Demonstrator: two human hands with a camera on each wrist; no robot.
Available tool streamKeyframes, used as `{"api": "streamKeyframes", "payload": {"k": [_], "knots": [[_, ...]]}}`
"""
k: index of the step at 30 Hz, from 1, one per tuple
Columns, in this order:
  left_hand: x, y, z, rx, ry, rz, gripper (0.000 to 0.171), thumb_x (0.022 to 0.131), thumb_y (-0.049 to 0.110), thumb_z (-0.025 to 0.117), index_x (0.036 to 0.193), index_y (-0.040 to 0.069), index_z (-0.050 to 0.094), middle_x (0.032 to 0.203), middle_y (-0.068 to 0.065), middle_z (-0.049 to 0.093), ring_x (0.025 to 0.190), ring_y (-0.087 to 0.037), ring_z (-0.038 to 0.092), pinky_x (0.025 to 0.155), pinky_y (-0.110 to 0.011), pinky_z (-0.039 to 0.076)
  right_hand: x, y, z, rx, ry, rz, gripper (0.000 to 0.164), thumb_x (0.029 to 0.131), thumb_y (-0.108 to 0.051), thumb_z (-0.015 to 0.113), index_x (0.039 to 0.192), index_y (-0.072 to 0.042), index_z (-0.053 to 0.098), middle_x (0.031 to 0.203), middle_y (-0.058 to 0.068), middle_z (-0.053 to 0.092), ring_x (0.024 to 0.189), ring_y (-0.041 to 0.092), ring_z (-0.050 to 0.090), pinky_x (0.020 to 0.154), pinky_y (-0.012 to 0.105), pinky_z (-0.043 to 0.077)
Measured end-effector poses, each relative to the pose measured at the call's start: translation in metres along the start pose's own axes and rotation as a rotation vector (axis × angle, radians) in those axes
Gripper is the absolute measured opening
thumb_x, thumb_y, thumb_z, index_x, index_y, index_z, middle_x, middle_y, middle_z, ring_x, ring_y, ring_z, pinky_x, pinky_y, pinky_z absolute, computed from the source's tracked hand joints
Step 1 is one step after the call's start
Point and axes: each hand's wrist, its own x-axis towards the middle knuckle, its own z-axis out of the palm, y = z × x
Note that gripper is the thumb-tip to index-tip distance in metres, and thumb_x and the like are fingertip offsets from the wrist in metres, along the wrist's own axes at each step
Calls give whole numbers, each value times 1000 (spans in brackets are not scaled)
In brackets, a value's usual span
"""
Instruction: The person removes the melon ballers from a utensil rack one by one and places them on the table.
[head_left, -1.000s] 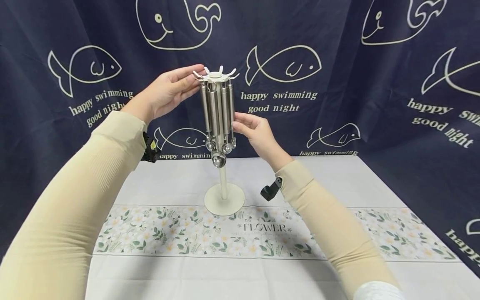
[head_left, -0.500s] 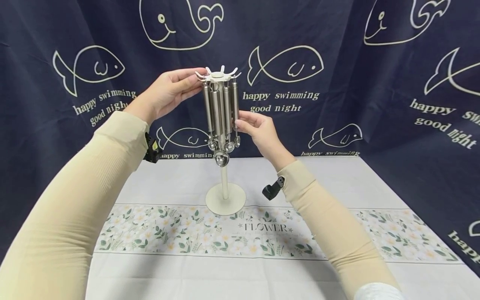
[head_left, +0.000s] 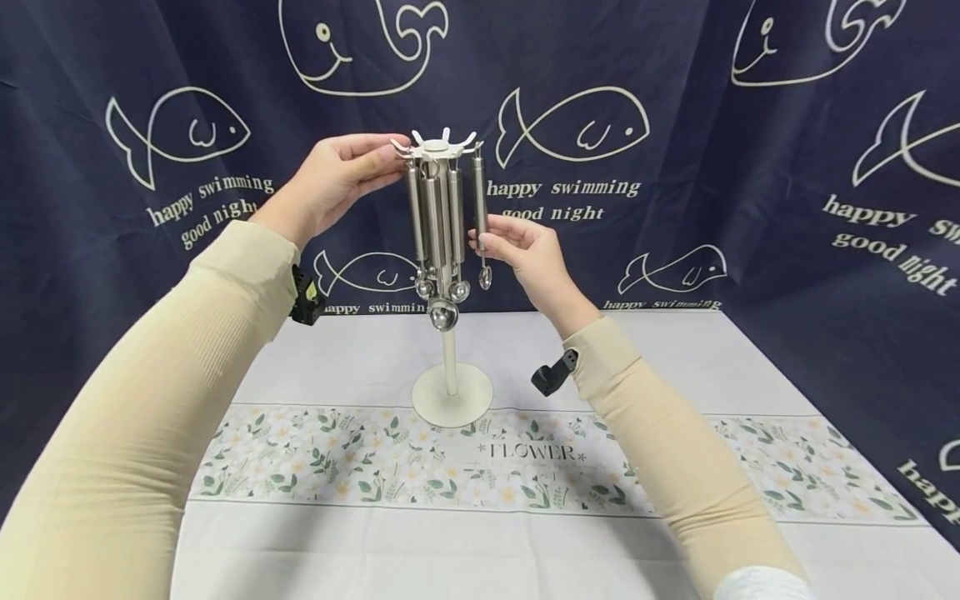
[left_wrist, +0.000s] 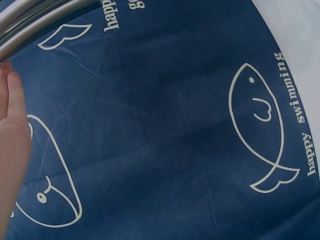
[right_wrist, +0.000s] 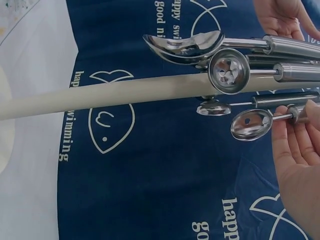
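A cream utensil stand (head_left: 452, 397) carries several steel-handled scoops below its ring of white hooks. At the top left of the ring, my left hand (head_left: 330, 179) pinches the stand's hooked rim; the fingertips are partly hidden. Between the thumb and fingers of my right hand (head_left: 528, 254) is the lower handle of a small melon baller (head_left: 481, 208). Its upper end is at the tip of the right-hand hook, and it hangs apart from the others. The right wrist view shows a small hole in the melon baller's bowl (right_wrist: 251, 125). A larger scoop (head_left: 442, 314) hangs at the front.
The stand's round base rests on a white tablecloth (head_left: 330, 358) with a flowered band (head_left: 300, 467). Close behind the table hangs a dark blue curtain (head_left: 600, 50) with fish drawings. Other scoops (right_wrist: 229, 71) hang close together around the pole.
My right hand has shifted right, drawing the melon baller away from the other scoops. The left hand remains at the rim of the stand.
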Motion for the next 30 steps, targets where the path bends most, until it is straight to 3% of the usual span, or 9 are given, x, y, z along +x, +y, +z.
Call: {"api": "streamKeyframes", "payload": {"k": [11,21,30], "knots": [[-2,0,4,15,62,33,29,87,7,71,114,-3,66,102,-5,72,98,-14,68,102,-28,48,-2,-7,-7,34,8,-35,33,89,7,64,120,15,57,90,-1,74,85,13,72,85,28,57],[-4,0,7,37,98,52,25,85,4,73,109,-1,68,96,-3,73,91,-13,69,98,-26,50,-3,-14,-22,73,51,27,30,87,10,63,116,17,56,86,3,73,80,14,73,80,28,58],[-7,2,9,57,116,63,18,85,2,72,103,2,70,91,-2,73,86,-12,70,95,-25,51,-7,-17,-30,83,111,95,21,84,14,64,104,9,63,83,6,71,77,16,72,76,30,59]]}}
